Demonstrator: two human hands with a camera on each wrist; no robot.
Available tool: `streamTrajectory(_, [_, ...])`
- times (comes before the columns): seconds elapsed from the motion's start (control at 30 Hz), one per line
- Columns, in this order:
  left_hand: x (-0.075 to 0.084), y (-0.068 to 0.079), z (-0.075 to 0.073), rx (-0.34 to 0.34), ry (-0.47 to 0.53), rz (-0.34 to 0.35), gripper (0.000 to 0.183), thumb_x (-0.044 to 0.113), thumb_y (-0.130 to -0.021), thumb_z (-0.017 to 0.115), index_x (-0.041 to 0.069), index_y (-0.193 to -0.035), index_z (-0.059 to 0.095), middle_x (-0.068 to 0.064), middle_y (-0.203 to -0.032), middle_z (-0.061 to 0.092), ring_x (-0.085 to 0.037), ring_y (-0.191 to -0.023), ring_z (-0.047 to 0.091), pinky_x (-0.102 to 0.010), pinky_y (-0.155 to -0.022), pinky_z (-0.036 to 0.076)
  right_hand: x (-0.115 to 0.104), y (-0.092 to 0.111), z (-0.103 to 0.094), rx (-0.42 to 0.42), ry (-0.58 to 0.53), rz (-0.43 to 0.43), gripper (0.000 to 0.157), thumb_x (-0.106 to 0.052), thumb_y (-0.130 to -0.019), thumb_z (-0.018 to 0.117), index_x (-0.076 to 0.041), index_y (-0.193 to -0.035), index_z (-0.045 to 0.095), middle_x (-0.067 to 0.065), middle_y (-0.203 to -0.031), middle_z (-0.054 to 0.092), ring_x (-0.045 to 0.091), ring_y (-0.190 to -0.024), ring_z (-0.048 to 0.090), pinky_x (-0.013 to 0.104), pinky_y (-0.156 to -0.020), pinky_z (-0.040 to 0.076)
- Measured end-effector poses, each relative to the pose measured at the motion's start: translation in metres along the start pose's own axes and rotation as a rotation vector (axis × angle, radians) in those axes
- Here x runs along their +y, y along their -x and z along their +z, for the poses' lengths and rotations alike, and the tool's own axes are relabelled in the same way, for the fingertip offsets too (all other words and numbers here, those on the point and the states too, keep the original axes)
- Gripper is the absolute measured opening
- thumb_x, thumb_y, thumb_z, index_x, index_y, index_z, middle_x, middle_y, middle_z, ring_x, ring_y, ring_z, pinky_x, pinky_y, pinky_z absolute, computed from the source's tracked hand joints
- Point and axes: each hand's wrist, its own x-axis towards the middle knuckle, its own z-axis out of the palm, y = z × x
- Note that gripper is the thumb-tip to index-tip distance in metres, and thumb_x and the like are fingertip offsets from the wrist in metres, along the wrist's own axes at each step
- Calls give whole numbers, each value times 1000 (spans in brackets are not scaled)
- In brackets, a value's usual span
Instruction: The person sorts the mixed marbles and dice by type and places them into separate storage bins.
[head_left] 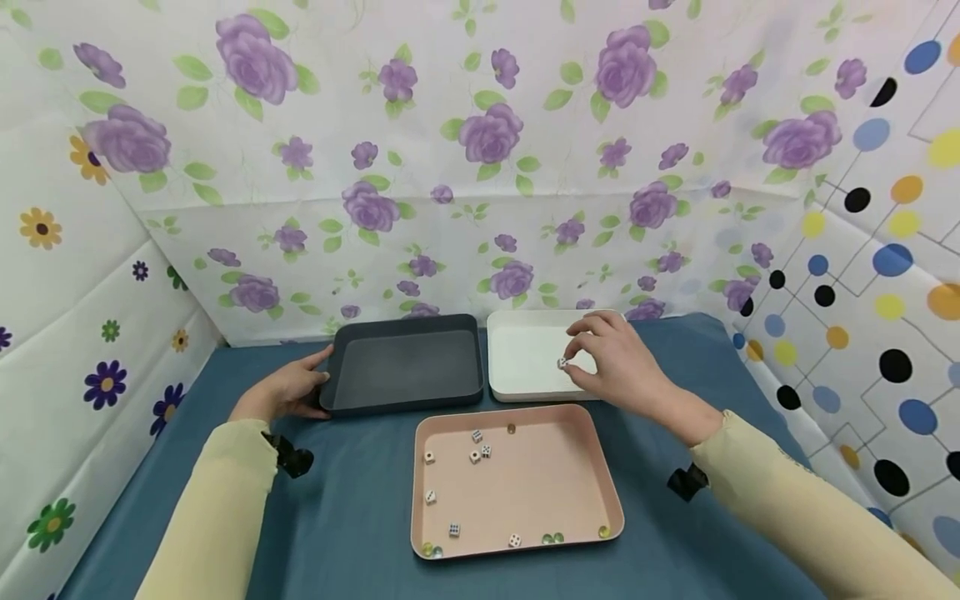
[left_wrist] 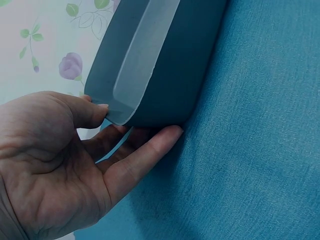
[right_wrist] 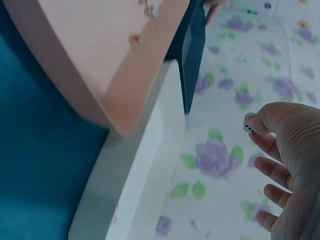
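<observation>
From my end, I see the right hand (head_left: 617, 363) with its grip pinching a white die (head_left: 562, 363) between thumb and forefinger, above the right part of the white tray (head_left: 525, 354); its other fingers are spread apart. The left hand (head_left: 288, 390) has its grip on the left end of the dark tray (head_left: 405, 371), thumb at the rim and fingers against the outer wall. Dark tray and white tray sit side by side on the far part of the blue tabletop (head_left: 345, 500), left and right. Near me lies the pink tray (head_left: 532, 492). I count seven dice (head_left: 454, 530) in it, mostly toward the left, and several glass beads (head_left: 604, 532), mainly along its near edge.
</observation>
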Motion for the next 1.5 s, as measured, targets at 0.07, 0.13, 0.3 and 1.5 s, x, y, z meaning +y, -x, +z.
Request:
streamTrajectory(0.07, [-3,1,1,4,-2,-4,66,14,-114,30,35,-163,-9,-36,-164,-1,-53,-135,42,-51,-83,60,7,-1,-1,-2,9,21,11,-24,-88,84,-16,-90,75,14,-125,64,37,-126,47,58,-108,37])
streamTrajectory(0.13, [-5,2,1,9,-2,-11,66,14,-114,30,35,-163,-9,-37,-163,-1,-53,-134,43,-51,-82,61,14,-3,-1,-8,18,45,11,-24,-88,83,-16,-90,76,14,-125,64,38,-125,47,59,-108,37])
streamTrajectory(0.3, [-8,2,1,15,4,-22,66,14,-114,31,35,-163,-8,-36,-164,-2,-53,-134,43,-51,-82,61,29,-11,-5,-26,44,107,11,-24,-89,82,-15,-91,77,15,-126,64,39,-125,47,61,-110,35])
streamTrajectory(1.5, [4,3,-2,-6,13,-30,66,14,-114,30,37,-163,-8,-34,-165,-8,-52,-136,42,-51,-85,60,95,-26,32,-218,64,366,12,-25,-93,78,-13,-93,79,19,-125,62,46,-131,38,65,-114,26])
